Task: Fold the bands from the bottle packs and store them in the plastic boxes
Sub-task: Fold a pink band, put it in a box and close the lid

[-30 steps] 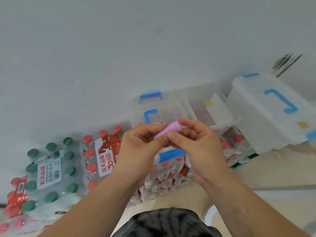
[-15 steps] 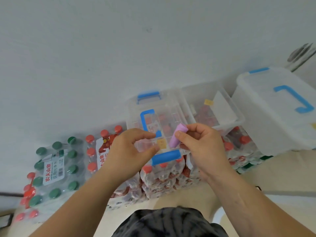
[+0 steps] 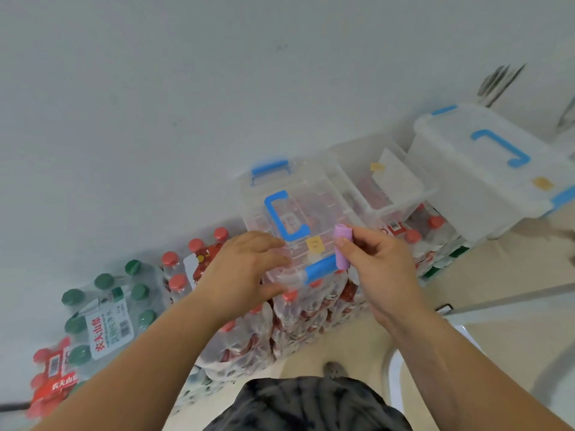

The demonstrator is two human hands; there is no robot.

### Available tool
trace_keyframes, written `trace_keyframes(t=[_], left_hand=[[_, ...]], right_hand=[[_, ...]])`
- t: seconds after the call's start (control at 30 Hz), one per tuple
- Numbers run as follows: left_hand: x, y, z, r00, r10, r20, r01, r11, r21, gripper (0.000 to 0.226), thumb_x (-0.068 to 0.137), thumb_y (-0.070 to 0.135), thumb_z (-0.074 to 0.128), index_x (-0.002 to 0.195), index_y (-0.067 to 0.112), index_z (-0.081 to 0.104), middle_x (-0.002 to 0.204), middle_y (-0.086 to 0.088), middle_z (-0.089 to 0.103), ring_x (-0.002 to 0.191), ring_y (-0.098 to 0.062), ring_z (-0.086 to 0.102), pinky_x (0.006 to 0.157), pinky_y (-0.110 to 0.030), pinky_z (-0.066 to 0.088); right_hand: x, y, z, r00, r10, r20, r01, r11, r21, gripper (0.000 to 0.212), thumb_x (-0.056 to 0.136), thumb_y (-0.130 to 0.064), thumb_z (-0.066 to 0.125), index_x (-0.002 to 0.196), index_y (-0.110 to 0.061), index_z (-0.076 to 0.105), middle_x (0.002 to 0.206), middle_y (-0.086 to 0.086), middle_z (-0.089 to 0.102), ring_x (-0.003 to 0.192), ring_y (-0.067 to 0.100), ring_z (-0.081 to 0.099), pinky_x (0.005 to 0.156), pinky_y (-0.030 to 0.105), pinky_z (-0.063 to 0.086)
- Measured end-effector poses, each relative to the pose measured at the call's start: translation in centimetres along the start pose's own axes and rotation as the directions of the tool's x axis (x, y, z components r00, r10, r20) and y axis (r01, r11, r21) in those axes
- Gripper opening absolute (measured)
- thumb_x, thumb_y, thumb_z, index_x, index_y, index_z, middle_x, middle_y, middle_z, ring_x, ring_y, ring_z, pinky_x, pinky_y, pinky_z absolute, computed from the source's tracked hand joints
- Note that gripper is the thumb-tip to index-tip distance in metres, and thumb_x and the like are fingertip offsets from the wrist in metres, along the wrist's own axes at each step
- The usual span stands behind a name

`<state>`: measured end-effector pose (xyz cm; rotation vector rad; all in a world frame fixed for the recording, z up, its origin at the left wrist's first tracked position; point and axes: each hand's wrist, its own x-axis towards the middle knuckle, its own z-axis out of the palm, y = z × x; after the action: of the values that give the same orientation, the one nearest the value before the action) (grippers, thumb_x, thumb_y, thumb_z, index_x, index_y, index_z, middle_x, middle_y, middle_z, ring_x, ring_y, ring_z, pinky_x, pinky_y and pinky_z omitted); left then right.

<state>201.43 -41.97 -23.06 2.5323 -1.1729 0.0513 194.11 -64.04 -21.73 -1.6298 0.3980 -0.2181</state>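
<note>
A: Where's the band point(image 3: 341, 247)?

B: Right hand point(image 3: 378, 267) has it, a purple strip folded into a short roll, pinched between thumb and forefinger, standing nearly upright. It sits just at the 3 o'clock edge of the clear box point(image 3: 298, 225), beside the blue latch point(image 3: 320, 270).

A: And the other fingers on that hand?

B: Curled in loosely behind the pinch. Nothing else in them.

A: Left hand point(image 3: 245, 272)?

B: At the box's 8 o'clock corner, fingers half spread and bent over the lid, thumb underneath near the front rim. It looks to be touching the box, but I can't tell whether it truly grips it.

A: Is that box shut?

B: Lid is on, blue handle point(image 3: 284, 214) lying flat on top, a small yellow tag point(image 3: 315, 244) near the front.

A: What's it resting on?

B: Shrink-wrapped red-cap packs point(image 3: 280, 325). A green-cap pack point(image 3: 109, 306) lies well off at 9 o'clock.

A: Other boxes?

B: An open one point(image 3: 382, 188) touching the first at 2 o'clock, with a white sheet inside, and a bigger lidded box point(image 3: 485, 169) farther out at 2 o'clock.
</note>
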Motion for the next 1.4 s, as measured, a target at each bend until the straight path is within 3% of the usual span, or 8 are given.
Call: trace_keyframes(t=[0.23, 0.37, 0.57, 0.7, 0.87, 1.1, 1.3, 1.4], left_hand=[[-1.9, 0.0, 1.5, 0.983, 0.102, -0.150, -0.101, 0.995, 0.013, 0.038, 0.063, 0.055, 0.085, 0.085, 0.027, 0.072, 0.099, 0.007, 0.068, 0.090, -0.020, 0.063, 0.080, -0.034, 0.035], [-3.2, 1.5, 2.7, 0.960, 0.148, -0.237, -0.156, 0.988, -0.016, 0.039, 0.067, 0.056, 0.077, 0.078, 0.019, 0.071, 0.086, 0.003, 0.065, 0.079, -0.023, 0.060, 0.072, -0.035, 0.039], [-3.2, 2.9, 2.8, 0.983, 0.063, -0.172, -0.074, 0.996, -0.059, 0.047, 0.067, 0.059, 0.077, 0.096, 0.022, 0.075, 0.105, 0.001, 0.068, 0.097, -0.028, 0.064, 0.082, -0.044, 0.048], [-2.6, 3.1, 2.1, 0.997, -0.059, -0.044, 0.056, 0.997, -0.053, 0.057, 0.070, 0.067, 0.064, 0.115, 0.032, 0.071, 0.132, 0.002, 0.063, 0.123, -0.028, 0.057, 0.100, -0.048, 0.044], [-1.2, 3.7, 2.1, 0.988, -0.150, 0.025, 0.151, 0.985, -0.084, 0.063, 0.067, 0.075, 0.058, 0.118, 0.038, 0.070, 0.137, 0.006, 0.060, 0.127, -0.024, 0.055, 0.101, -0.044, 0.042], [-0.4, 4.1, 2.3, 0.981, -0.192, 0.016, 0.192, 0.975, -0.111, 0.062, 0.065, 0.077, 0.062, 0.116, 0.043, 0.070, 0.136, 0.012, 0.059, 0.126, -0.020, 0.055, 0.097, -0.050, 0.045], [-0.2, 4.4, 2.2, 0.976, -0.218, 0.020, 0.219, 0.970, -0.105, 0.062, 0.066, 0.077, 0.061, 0.117, 0.042, 0.069, 0.137, 0.013, 0.058, 0.127, -0.020, 0.054, 0.100, -0.048, 0.044], [0.2, 4.7, 2.2, 0.969, -0.248, 0.013, 0.248, 0.964, -0.097, 0.062, 0.066, 0.076, 0.062, 0.118, 0.043, 0.068, 0.137, 0.014, 0.058, 0.127, -0.019, 0.053, 0.100, -0.050, 0.044]], right_hand=[[-2.9, 1.4, 1.3, 0.994, 0.047, -0.102, -0.045, 0.999, 0.022, 0.032, 0.098, -0.023, 0.066, 0.076, -0.002, 0.073, 0.074, 0.030, 0.064, 0.078, 0.024, 0.067, 0.097, 0.035, 0.056], [-4.2, 1.6, 1.7, 0.984, 0.140, -0.114, -0.134, 0.989, 0.057, 0.011, 0.094, -0.019, 0.070, 0.100, -0.017, 0.080, 0.078, 0.017, 0.072, 0.074, 0.015, 0.062, 0.085, 0.054, 0.060], [-4.0, 1.8, 1.5, 0.993, 0.112, -0.047, -0.113, 0.993, -0.024, 0.018, 0.090, -0.014, 0.075, 0.106, -0.021, 0.079, 0.088, 0.005, 0.079, 0.077, 0.012, 0.069, 0.076, 0.042, 0.064], [-2.6, 2.1, 0.7, 0.997, -0.019, 0.080, 0.038, 0.969, -0.242, 0.017, 0.091, -0.022, 0.074, 0.106, -0.027, 0.078, 0.098, -0.007, 0.077, 0.091, 0.007, 0.070, 0.085, 0.037, 0.059], [0.8, 2.1, -0.8, 0.960, -0.043, 0.276, 0.181, 0.850, -0.496, 0.023, 0.095, -0.035, 0.067, 0.116, -0.031, 0.073, 0.106, -0.004, 0.069, 0.102, 0.014, 0.064, 0.093, 0.040, 0.052], [3.3, 0.6, -2.4, 0.865, -0.061, 0.499, 0.400, 0.683, -0.611, 0.014, 0.101, -0.033, 0.057, 0.105, -0.032, 0.071, 0.087, -0.007, 0.058, 0.079, 0.003, 0.051, 0.067, 0.019, 0.034], [4.0, 1.1, -4.0, 0.862, -0.027, 0.506, 0.385, 0.685, -0.619, 0.013, 0.100, -0.033, 0.058, 0.099, -0.028, 0.069, 0.086, -0.008, 0.059, 0.080, 0.006, 0.055, 0.067, 0.025, 0.037], [4.0, 1.4, -5.6, 0.888, -0.008, 0.459, 0.297, 0.773, -0.561, 0.009, 0.099, -0.030, 0.061, 0.094, -0.035, 0.067, 0.075, -0.016, 0.060, 0.072, -0.008, 0.058, 0.062, 0.009, 0.037]])
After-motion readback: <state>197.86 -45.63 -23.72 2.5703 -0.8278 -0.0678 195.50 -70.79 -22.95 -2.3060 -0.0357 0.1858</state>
